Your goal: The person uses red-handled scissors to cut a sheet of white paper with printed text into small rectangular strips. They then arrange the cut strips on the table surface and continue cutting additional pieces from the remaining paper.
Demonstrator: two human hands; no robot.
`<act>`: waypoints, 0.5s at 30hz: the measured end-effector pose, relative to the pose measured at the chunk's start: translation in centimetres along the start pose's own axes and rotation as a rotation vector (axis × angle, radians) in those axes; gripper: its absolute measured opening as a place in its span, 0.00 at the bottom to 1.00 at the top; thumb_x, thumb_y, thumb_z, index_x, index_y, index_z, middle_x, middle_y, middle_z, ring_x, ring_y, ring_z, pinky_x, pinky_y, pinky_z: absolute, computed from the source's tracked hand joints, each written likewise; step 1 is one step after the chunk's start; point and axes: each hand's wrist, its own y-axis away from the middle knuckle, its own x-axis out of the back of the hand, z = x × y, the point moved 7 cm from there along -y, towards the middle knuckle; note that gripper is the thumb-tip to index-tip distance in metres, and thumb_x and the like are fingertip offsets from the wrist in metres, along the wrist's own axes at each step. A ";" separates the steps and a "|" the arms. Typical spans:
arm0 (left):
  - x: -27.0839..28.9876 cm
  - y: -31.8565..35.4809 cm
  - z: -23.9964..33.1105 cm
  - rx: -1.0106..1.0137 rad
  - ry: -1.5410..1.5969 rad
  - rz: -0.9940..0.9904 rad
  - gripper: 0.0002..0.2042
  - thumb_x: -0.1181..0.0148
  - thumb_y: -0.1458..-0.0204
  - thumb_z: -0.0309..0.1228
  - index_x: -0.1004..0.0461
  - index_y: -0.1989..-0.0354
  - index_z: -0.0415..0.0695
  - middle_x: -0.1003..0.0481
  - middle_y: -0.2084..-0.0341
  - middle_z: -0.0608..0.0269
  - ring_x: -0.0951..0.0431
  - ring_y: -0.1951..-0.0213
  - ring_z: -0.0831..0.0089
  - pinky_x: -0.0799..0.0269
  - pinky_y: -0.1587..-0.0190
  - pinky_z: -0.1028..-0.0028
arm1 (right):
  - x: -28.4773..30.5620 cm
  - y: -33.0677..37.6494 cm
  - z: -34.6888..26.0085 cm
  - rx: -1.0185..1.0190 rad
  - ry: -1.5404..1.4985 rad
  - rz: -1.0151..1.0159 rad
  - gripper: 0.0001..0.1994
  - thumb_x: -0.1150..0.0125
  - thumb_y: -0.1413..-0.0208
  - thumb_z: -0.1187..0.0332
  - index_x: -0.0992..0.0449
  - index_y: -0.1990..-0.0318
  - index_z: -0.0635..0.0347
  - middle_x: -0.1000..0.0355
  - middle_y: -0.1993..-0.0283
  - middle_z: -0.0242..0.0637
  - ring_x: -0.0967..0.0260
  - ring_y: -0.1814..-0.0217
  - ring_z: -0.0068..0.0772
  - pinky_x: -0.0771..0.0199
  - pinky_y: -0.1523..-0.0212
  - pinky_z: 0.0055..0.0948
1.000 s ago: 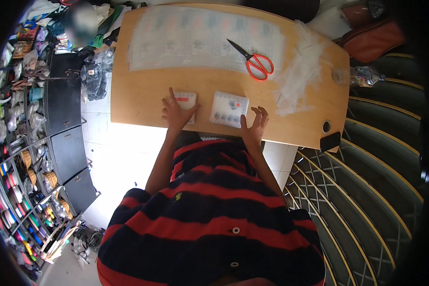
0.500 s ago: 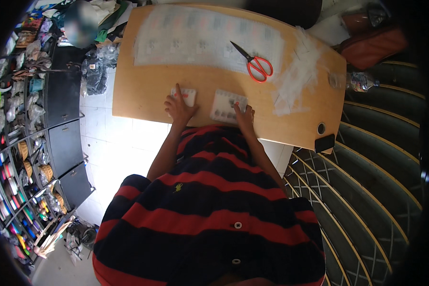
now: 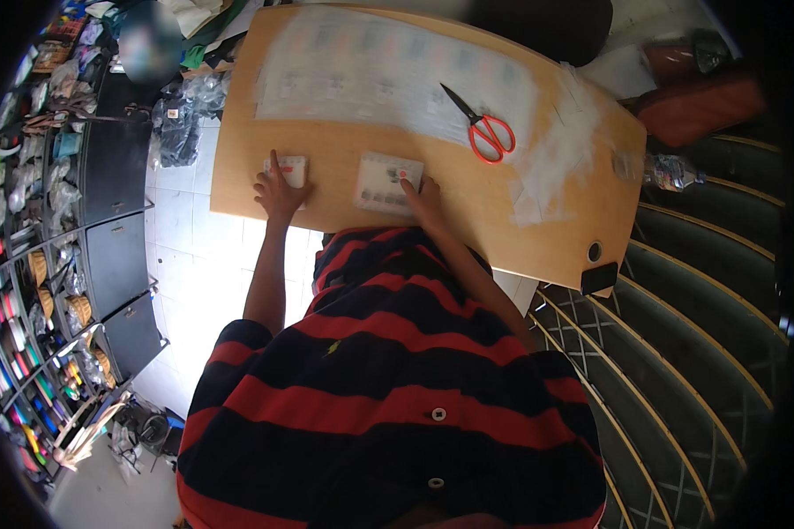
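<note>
On the near left of the wooden table lies a small white printed stack of sheets or cards. My left hand spans it, thumb by the right side, other fingers at the left, the index finger stretched out on top. A larger whitish printed stack, with rows of dark marks and a red spot, lies to its right. The thumb of my right hand presses on its top near the right edge, with the fingers against that side. How thick either stack is cannot be made out.
Red-handled scissors lie partly on large translucent printed sheets across the far table. Loose translucent strips are to the right. A dark phone sits at the near right corner, past a round hole. A plastic bottle is beyond the right edge.
Both hands have slid left along the table, each with its stack. The gap between the stacks has widened a little. The view has shifted slightly.
</note>
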 end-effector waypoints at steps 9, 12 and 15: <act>0.3 -2.5 -2.3 0.047 -0.002 -0.070 0.58 0.30 0.70 0.58 0.63 0.30 0.65 0.44 0.46 0.36 0.40 0.47 0.33 0.49 0.49 0.29 | -2.9 -2.3 -4.0 0.191 0.044 -0.218 0.28 0.39 0.51 0.59 0.33 0.48 0.72 0.28 0.56 0.54 0.29 0.55 0.52 0.30 0.51 0.40; 1.7 -4.6 -2.1 0.173 0.050 -0.044 0.51 0.33 0.64 0.57 0.55 0.32 0.60 0.44 0.44 0.35 0.41 0.45 0.32 0.50 0.49 0.28 | -3.6 -5.3 1.1 0.147 -0.093 -0.231 0.24 0.41 0.48 0.60 0.33 0.48 0.69 0.28 0.55 0.49 0.28 0.57 0.45 0.28 0.56 0.37; 1.0 -11.2 -4.7 0.112 0.276 0.155 0.40 0.36 0.58 0.52 0.43 0.36 0.53 0.42 0.43 0.35 0.41 0.43 0.35 0.46 0.48 0.31 | -2.3 -2.9 0.4 0.017 -0.261 -0.220 0.20 0.44 0.43 0.62 0.32 0.49 0.66 0.28 0.57 0.43 0.28 0.59 0.35 0.27 0.60 0.32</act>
